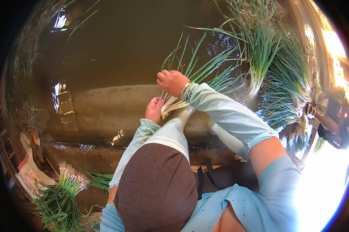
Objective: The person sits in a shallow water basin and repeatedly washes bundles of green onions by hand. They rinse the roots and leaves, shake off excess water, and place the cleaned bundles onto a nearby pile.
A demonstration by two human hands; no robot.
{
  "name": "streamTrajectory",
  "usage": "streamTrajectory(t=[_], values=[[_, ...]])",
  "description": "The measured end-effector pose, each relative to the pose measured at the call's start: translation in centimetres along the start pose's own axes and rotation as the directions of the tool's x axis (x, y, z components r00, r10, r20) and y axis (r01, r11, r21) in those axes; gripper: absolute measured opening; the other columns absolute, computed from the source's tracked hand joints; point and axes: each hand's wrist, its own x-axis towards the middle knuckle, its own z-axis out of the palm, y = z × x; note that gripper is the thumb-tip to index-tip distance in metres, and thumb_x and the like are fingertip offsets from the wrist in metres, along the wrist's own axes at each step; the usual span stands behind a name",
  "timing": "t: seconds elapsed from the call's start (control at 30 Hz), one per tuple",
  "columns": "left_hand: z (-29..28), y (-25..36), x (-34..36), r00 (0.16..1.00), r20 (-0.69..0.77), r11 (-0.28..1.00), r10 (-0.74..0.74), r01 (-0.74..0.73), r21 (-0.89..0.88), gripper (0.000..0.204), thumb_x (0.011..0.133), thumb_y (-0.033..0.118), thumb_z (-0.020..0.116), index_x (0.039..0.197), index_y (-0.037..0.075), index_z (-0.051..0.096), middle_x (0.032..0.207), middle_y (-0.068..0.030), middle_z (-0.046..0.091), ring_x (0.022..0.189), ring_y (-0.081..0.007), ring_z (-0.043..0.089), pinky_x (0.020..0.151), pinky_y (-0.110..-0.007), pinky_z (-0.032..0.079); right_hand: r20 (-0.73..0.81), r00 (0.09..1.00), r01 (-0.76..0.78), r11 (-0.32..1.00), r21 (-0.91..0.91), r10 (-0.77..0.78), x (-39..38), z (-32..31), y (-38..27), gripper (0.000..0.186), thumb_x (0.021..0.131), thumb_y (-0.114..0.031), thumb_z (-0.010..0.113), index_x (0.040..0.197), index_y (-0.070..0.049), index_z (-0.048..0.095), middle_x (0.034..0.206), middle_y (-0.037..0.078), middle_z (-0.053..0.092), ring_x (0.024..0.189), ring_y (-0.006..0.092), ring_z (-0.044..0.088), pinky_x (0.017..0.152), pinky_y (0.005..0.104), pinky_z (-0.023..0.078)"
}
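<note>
A loose bunch of spring onions [170, 103] lies across my front, just above the brown water, its white bulb ends toward me and green leaves fanning away to the right. My left hand [154, 110] is closed on the bunch beside the bulbs. Over the white stems, my right hand [173, 82] is curled shut, with a bracelet at its wrist. Thin leaves stand up close behind its fingers. What those fingers grip is hidden from me. Both forearms wear pale green sleeves.
Brown water [124, 46] fills the space ahead, with a pale submerged ledge [120, 102]. Heaped spring onions [286, 73] float at the right. Tied spring onions [64, 193] and a white sack [33, 176] lie at lower left. Another person [333, 120] is at the right edge.
</note>
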Motion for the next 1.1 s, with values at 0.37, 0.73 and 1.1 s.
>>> streamTrajectory(t=[0.37,0.73,1.1], values=[[0.1,0.8,-0.8,0.999,-0.025,0.999,-0.047,0.047,-0.012,0.021,0.095,0.018,0.054,0.104,-0.001,0.057,0.093,-0.0067,0.064,0.078,-0.0104,0.06,0.069,-0.024,0.048,-0.276,0.602,-0.679,0.662,0.317,0.749,-3.0,-4.6,8.6,0.024,0.083,-0.015,0.06,0.106,-0.015,0.054,0.097,0.009,0.056,0.079,0.0287,0.062,0.064,0.0398,0.053],[-0.5,0.8,-0.8,0.999,-0.03,1.0,-0.019,0.019,-0.012,0.021,0.095,0.018,0.054,0.104,-0.001,0.056,0.092,-0.0064,0.064,0.079,-0.0099,0.06,0.069,-0.023,0.048,-0.146,0.884,-0.438,0.896,0.08,0.445,-6.8,-1.3,7.9,0.012,0.075,-0.009,0.06,0.086,-0.008,0.055,0.09,0.01,0.055,0.088,0.0264,0.056,0.073,0.0363,0.05],[0.1,1.1,-0.9,1.0,-0.028,1.0,-0.007,0.007,-0.007,0.019,0.096,0.018,0.053,0.105,0.001,0.054,0.091,-0.0047,0.062,0.079,-0.0095,0.059,0.069,-0.022,0.048,-0.009,0.799,-0.551,0.739,0.387,0.601,-5.7,-1.9,0.3,0.007,0.082,-0.018,0.062,0.086,-0.013,0.059,0.088,0.004,0.06,0.071,0.027,0.062,0.058,0.0358,0.051]])
